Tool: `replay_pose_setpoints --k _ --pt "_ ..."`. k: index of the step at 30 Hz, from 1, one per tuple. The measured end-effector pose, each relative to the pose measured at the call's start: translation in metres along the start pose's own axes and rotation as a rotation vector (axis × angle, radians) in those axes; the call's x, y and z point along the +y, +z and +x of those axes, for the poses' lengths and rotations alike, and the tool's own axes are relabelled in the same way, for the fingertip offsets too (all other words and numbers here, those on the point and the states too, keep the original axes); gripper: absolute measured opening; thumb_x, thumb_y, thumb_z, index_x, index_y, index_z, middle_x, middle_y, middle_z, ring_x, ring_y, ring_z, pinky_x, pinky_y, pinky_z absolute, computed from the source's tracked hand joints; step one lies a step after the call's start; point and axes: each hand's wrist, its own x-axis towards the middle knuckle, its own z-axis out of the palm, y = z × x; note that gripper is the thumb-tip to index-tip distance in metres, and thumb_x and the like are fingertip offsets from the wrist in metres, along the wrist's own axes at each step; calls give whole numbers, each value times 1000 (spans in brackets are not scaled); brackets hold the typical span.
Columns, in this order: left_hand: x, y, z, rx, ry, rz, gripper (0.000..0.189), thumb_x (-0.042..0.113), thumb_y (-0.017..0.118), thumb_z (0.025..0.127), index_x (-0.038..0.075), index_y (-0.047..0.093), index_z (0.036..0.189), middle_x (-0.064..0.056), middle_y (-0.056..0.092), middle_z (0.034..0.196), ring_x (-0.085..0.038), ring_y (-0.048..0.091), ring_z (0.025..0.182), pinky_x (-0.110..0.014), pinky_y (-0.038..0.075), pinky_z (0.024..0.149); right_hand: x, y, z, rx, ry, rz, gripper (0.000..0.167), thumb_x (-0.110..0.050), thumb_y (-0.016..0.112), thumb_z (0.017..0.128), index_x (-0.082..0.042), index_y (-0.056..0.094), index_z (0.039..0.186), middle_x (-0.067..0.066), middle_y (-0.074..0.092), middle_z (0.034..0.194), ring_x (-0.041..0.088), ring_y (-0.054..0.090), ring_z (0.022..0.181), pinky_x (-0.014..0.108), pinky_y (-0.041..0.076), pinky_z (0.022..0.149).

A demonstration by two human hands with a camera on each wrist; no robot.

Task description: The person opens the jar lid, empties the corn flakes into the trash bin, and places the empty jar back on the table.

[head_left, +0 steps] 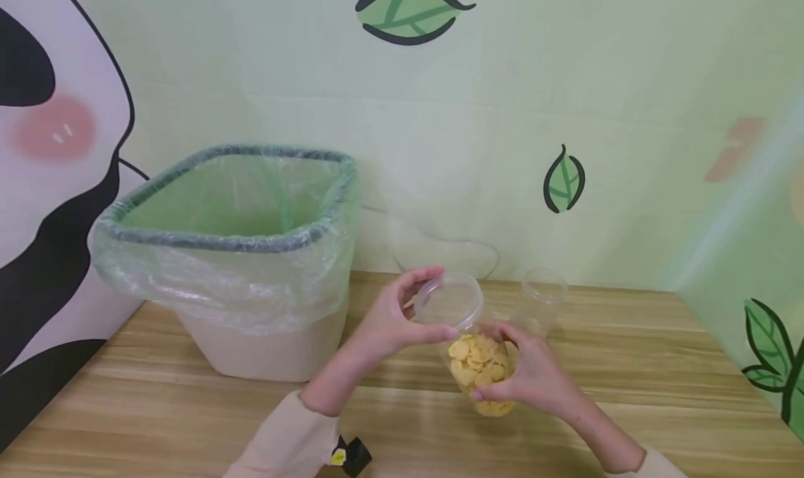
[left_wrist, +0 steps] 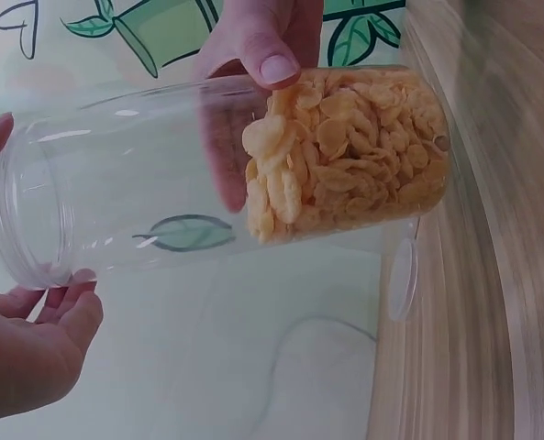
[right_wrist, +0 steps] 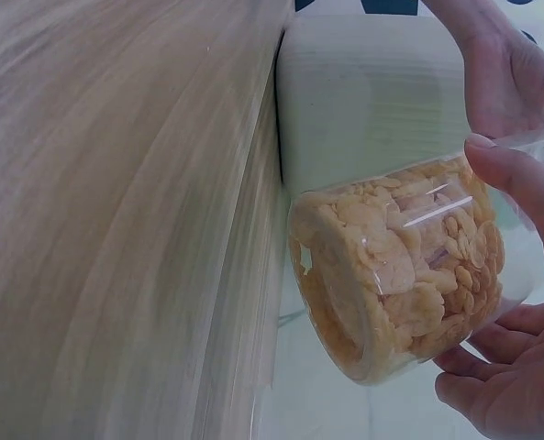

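Note:
A clear plastic jar (head_left: 480, 366) about half full of yellow flakes (left_wrist: 349, 151) is between both hands. My left hand (head_left: 397, 317) grips it around the wide ring at its top, thumb at the front and fingers on the far side. Lower down, my right hand (head_left: 537, 375) holds the jar's body at the level of the flakes, thumb across the front. The right wrist view shows the jar's base (right_wrist: 331, 293) raised off the wooden table (right_wrist: 116, 229). Behind the right hand stands a clear plastic cup (head_left: 534, 315), partly hidden by that hand.
At the left stands a pale bin (head_left: 264, 349) lined with a translucent green bag (head_left: 239, 282), its mouth facing up. A printed wall (head_left: 440, 150) rises behind the table. A small black object with a yellow patch (head_left: 354, 457) is beside the left sleeve.

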Motion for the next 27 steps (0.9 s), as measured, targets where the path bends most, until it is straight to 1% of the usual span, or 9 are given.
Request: replay_pose_setpoints --k 3,5,7,11,14,18,20,24,27 --pt "-1 -3 0 -46 1 -22 79 14 80 68 3 38 134 -8 43 136 -21 38 125 -45 31 103 -1 -1 -1 -7 3 18 78 -34 86 55 -2 54 118 5 63 103 22 57 97 48 46 85" --pt "-2 -6 0 -85 14 -40 80 14 80 68 2 37 135 -9 42 137 -22 37 126 -45 30 103 -1 -1 -1 -10 -2 22 79 -34 86 55 -2 54 119 6 63 106 23 57 99 51 43 89" --pt "-4 -9 1 -125 36 -61 81 14 80 68 1 36 135 -11 41 137 -23 37 126 -46 30 104 -1 -2 -1 -11 -14 24 80 -34 87 55 -1 53 120 6 63 108 24 57 102 53 40 92" --pt "-7 -15 3 -225 101 -123 83 14 79 69 -3 34 136 -16 39 139 -25 36 127 -46 32 102 -1 -2 -2 -13 -38 31 79 -33 88 53 -1 55 117 4 63 105 25 56 104 51 38 95" --pt "-10 -18 4 -300 145 -183 88 21 80 68 -7 31 136 -21 34 141 -26 34 128 -50 31 102 -2 -1 -4 -28 -39 43 78 -33 88 52 -2 56 116 2 62 104 24 55 105 49 38 96" --pt "-12 -22 4 -365 174 -234 95 27 81 67 -8 27 137 -25 30 142 -29 32 129 -57 26 101 -4 -1 -6 -57 -25 42 79 -36 87 53 -1 56 116 3 61 105 26 54 106 51 38 95" --pt "-13 -23 5 -389 177 -238 96 27 80 67 -8 26 137 -24 29 142 -29 31 130 -54 27 102 -4 -1 -7 -66 -20 36 79 -36 87 53 -1 56 116 3 61 105 26 54 107 52 38 95" --pt "-13 -24 5 -427 195 -227 91 22 78 69 -10 26 137 -26 28 142 -29 30 131 -45 29 104 -4 -1 -8 -72 -25 27 78 -36 87 53 -1 56 115 4 62 107 26 55 105 52 40 93" --pt "-13 -25 5 -446 208 -216 87 16 76 71 -11 26 136 -27 29 141 -28 30 131 -42 30 104 -4 -1 -8 -73 -26 25 77 -36 87 53 -2 57 115 4 62 107 26 56 104 53 40 92"
